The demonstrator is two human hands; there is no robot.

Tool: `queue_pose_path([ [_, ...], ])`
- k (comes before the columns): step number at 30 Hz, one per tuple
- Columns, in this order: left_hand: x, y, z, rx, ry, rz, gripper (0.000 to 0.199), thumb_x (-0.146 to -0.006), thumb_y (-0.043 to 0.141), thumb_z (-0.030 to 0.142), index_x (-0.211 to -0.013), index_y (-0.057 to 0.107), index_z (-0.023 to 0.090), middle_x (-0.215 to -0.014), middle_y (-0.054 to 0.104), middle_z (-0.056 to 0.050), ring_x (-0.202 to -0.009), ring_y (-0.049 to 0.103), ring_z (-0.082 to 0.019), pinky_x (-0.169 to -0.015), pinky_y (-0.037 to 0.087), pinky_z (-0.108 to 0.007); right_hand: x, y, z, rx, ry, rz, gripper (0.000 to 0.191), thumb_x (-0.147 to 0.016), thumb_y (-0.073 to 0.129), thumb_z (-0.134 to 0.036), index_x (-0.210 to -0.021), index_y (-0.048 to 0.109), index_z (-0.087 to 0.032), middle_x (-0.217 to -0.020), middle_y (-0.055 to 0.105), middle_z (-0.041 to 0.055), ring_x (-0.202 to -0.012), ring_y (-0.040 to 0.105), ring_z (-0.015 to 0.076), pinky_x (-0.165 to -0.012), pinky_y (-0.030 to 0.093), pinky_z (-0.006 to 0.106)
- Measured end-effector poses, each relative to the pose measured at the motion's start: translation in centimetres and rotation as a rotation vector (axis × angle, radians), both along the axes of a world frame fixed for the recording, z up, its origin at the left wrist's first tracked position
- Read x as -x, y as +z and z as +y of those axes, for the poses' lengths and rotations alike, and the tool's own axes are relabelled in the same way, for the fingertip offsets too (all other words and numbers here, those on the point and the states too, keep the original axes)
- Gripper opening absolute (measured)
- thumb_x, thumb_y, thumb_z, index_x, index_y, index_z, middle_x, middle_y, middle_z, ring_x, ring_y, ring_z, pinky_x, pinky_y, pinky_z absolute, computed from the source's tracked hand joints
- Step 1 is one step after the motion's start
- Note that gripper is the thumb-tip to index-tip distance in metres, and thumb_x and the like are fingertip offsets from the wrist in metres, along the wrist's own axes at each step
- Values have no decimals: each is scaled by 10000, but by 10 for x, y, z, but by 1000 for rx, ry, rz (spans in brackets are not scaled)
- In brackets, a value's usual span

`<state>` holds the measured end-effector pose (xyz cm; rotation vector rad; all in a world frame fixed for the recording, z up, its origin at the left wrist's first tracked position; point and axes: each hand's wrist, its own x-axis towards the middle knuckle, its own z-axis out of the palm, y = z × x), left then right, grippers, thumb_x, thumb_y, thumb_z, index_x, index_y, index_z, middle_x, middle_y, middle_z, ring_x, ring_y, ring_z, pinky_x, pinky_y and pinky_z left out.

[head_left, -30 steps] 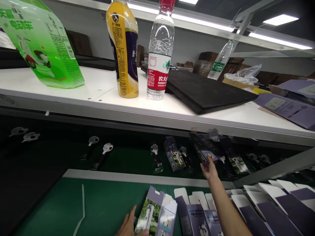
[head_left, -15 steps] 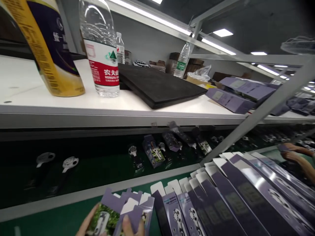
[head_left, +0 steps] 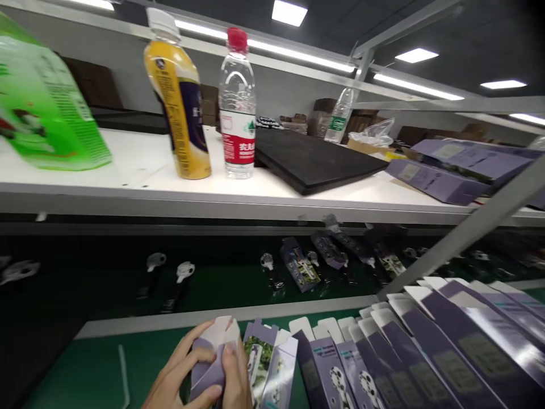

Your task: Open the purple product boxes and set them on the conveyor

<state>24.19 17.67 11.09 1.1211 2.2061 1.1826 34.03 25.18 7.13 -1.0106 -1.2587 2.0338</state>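
Low in the middle of the head view, a small purple cardboard box (head_left: 207, 372) with white inner flaps is held between both hands. My left hand (head_left: 176, 369) wraps its left side with bent fingers. My right hand (head_left: 237, 372) presses the right side, thumb close to the raised flaps. Just right of my hands stand purple printed boxes (head_left: 260, 360) with a green picture panel and upright flaps. A long row of purple boxes (head_left: 383, 358) with white flaps leans farther right. The lower part of the held box is hidden by my fingers.
Above runs a white shelf (head_left: 179, 196) bearing a yellow drink bottle (head_left: 187, 113), a red-capped water bottle (head_left: 237, 108), a green pouch (head_left: 51, 113) and a black board (head_left: 315, 159). Handheld devices (head_left: 185, 271) lie on the dark green surface beneath. A slanted metal post (head_left: 451, 238) crosses at right.
The view has swung left, bringing the green pouch into sight. Earlier my hands were at a group of picture-panel boxes; now they hold one box left of them, its flaps raised.
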Motion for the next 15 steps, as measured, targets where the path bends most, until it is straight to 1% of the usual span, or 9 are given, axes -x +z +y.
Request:
queue_pose_path([
  [2, 6, 8, -4, -42, -43, 30, 347, -743, 662, 555, -973, 674, 296, -1245, 609, -67, -1209, 513, -325, -1017, 441, -415, 7, 3, -8, 35, 7, -2, 665, -891, 415, -638, -1375, 467, -184, -1437, 492, 107, -1351, 433, 263, -1166, 296, 455],
  [3, 9, 11, -6, -49, -86, 34, 312, -763, 651, 538, -962, 674, 298, -1122, 654, -62, -1196, 510, -319, -1031, 417, -426, 10, 6, -13, 14, -17, 13, 647, -908, 386, -623, -1401, 420, -205, -1446, 479, 103, -1350, 431, 256, -1163, 299, 453],
  [5, 17, 16, -10, -50, -181, -21, 277, -793, 622, 539, -857, 646, 271, -972, 653, -58, -1127, 528, -305, -1002, 422, -421, 12, 11, -20, -119, -56, 71, 643, -899, 390, -649, -1407, 398, -254, -1488, 417, 92, -1374, 390, 272, -1148, 318, 459],
  [6, 22, 18, -12, -61, -199, -86, 324, -785, 616, 574, -852, 610, 256, -987, 630, -60, -1098, 537, -297, -974, 439, -411, 13, 14, -23, -204, -48, 103, 631, -877, 417, -674, -1358, 457, -267, -1496, 397, 93, -1372, 386, 294, -1124, 348, 464],
  [8, 30, 19, -17, -91, -174, -244, 490, -737, 621, 659, -985, 520, 249, -1131, 553, -77, -1095, 536, -282, -945, 463, -397, 12, 19, -26, -350, 42, 139, 553, -833, 476, -703, -1123, 616, -253, -1427, 444, 120, -1303, 450, 334, -1033, 430, 471],
  [10, 37, 17, -22, -105, -146, -349, 647, -681, 651, 703, -1091, 428, 255, -1236, 463, -94, -1133, 517, -283, -962, 458, -406, 11, 22, -26, -434, 138, 112, 508, -841, 451, -705, -861, 624, -228, -1228, 542, 137, -1159, 548, 327, -936, 479, 468],
  [11, 40, 16, -23, -103, -149, -368, 676, -667, 667, 703, -1106, 411, 257, -1250, 440, -96, -1155, 505, -287, -982, 444, -416, 11, 23, -26, -458, 163, 89, 517, -851, 420, -706, -801, 599, -223, -1159, 552, 134, -1115, 566, 320, -914, 484, 466],
  [13, 45, 14, -26, -101, -181, -382, 677, -664, 681, 696, -1101, 420, 250, -1270, 417, -106, -1193, 487, -303, -1012, 422, -437, 12, 21, -24, -464, 200, 53, 529, -839, 422, -719, -849, 610, -225, -1214, 523, 140, -1139, 553, 326, -916, 483, 461],
  [15, 52, 15, -28, -117, -194, -389, 745, -651, 677, 725, -1166, 422, 252, -1368, 372, -126, -1290, 422, -332, -1071, 378, -457, 15, 15, -21, -433, 282, 28, 571, -766, 524, -744, -1022, 639, -247, -1359, 456, 138, -1216, 512, 345, -949, 475, 455],
])
